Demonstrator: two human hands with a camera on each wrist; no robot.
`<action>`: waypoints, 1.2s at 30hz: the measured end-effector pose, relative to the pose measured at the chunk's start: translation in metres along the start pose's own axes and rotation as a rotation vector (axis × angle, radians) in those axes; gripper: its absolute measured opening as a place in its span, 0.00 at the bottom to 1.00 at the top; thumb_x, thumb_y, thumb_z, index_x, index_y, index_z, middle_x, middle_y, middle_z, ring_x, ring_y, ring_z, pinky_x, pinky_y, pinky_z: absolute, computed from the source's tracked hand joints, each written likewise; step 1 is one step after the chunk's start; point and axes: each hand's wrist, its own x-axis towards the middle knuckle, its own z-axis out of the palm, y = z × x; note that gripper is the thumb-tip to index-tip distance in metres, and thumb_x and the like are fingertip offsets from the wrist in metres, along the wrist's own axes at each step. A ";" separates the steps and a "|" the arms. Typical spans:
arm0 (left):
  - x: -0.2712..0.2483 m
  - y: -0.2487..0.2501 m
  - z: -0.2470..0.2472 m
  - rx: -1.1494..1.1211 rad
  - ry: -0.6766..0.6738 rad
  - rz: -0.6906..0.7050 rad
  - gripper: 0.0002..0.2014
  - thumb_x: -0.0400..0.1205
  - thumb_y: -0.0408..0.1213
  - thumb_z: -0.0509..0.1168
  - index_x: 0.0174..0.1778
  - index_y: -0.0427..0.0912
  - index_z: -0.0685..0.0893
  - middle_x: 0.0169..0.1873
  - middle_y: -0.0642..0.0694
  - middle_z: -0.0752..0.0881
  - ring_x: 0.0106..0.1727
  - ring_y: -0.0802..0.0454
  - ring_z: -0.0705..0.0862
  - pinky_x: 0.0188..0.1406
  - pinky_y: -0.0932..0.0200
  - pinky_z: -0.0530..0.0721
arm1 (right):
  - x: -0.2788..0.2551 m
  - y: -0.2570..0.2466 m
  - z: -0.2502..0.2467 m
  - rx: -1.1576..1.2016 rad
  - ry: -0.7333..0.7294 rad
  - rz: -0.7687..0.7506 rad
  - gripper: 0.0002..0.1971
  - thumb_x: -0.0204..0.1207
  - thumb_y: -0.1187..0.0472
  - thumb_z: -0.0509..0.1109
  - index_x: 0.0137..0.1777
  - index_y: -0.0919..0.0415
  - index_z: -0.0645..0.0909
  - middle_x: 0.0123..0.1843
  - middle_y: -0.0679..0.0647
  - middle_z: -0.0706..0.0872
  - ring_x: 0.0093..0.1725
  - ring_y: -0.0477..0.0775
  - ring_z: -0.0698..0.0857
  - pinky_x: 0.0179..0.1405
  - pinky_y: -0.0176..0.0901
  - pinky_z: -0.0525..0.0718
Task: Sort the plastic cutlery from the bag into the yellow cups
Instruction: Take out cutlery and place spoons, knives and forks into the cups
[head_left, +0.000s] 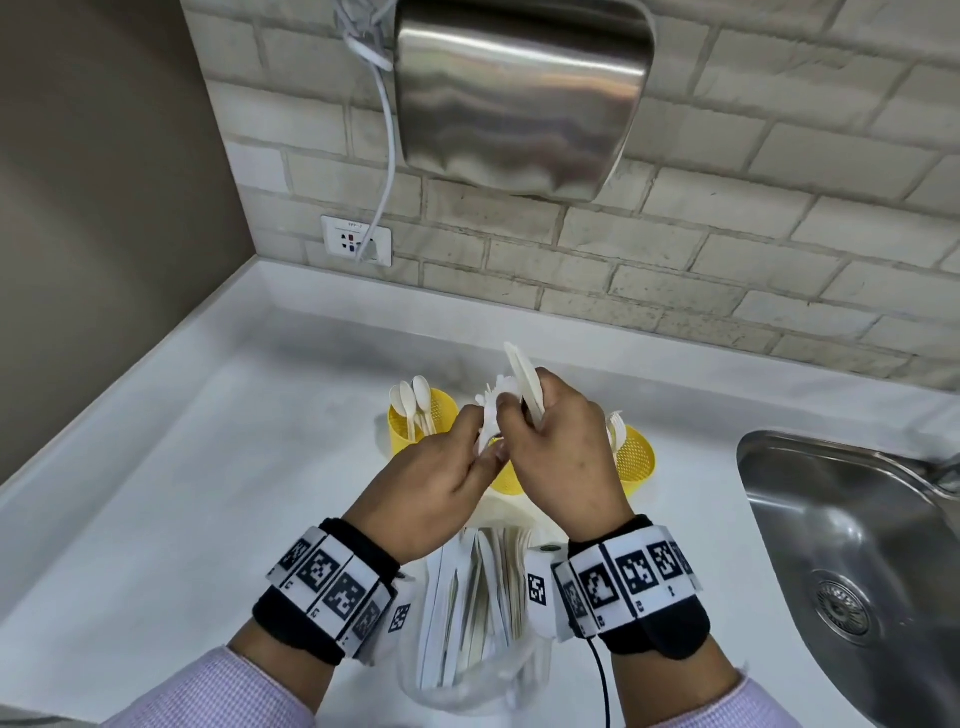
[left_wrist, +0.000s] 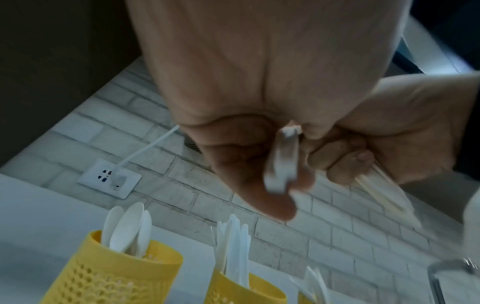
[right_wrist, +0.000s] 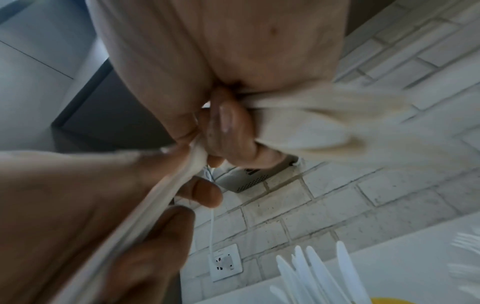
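Observation:
Both hands meet above three yellow mesh cups. My right hand (head_left: 524, 415) grips a bundle of white plastic cutlery (head_left: 523, 382) whose knife blades stick up past the fingers. My left hand (head_left: 487, 448) pinches the handle end of a white piece (left_wrist: 281, 162) from that bundle, blurred in both wrist views. The left cup (head_left: 402, 434) holds spoons (head_left: 415, 397), the middle cup (left_wrist: 241, 288) holds knives (right_wrist: 311, 273), and the right cup (head_left: 635, 460) holds forks (head_left: 616, 423). A clear bag (head_left: 478, 603) with more cutlery lies on the counter under my wrists.
A white counter (head_left: 208, 467) runs to a brick wall. A steel sink (head_left: 852, 545) sits at the right. A metal hand dryer (head_left: 519, 93) hangs above, its white cable plugged into a wall socket (head_left: 356, 240). A brown wall closes the left side.

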 end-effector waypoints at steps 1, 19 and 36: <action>0.002 -0.002 -0.002 -0.076 0.012 0.001 0.12 0.91 0.55 0.53 0.48 0.53 0.68 0.32 0.49 0.78 0.33 0.52 0.78 0.37 0.47 0.79 | 0.000 0.002 -0.001 -0.007 -0.008 -0.032 0.10 0.84 0.60 0.67 0.41 0.63 0.76 0.24 0.53 0.81 0.26 0.52 0.79 0.27 0.43 0.76; 0.060 -0.051 -0.057 0.158 0.424 -0.121 0.13 0.80 0.39 0.77 0.56 0.46 0.82 0.36 0.54 0.86 0.36 0.57 0.89 0.37 0.71 0.82 | 0.064 0.047 0.006 0.880 0.417 0.391 0.15 0.87 0.61 0.63 0.37 0.57 0.66 0.23 0.48 0.65 0.22 0.51 0.61 0.25 0.43 0.59; 0.055 -0.087 -0.020 0.359 0.465 -0.169 0.23 0.77 0.42 0.78 0.68 0.45 0.82 0.59 0.42 0.76 0.62 0.41 0.79 0.61 0.55 0.77 | 0.061 0.109 0.059 0.312 0.258 0.253 0.13 0.77 0.66 0.72 0.57 0.51 0.76 0.43 0.49 0.88 0.44 0.48 0.86 0.47 0.37 0.82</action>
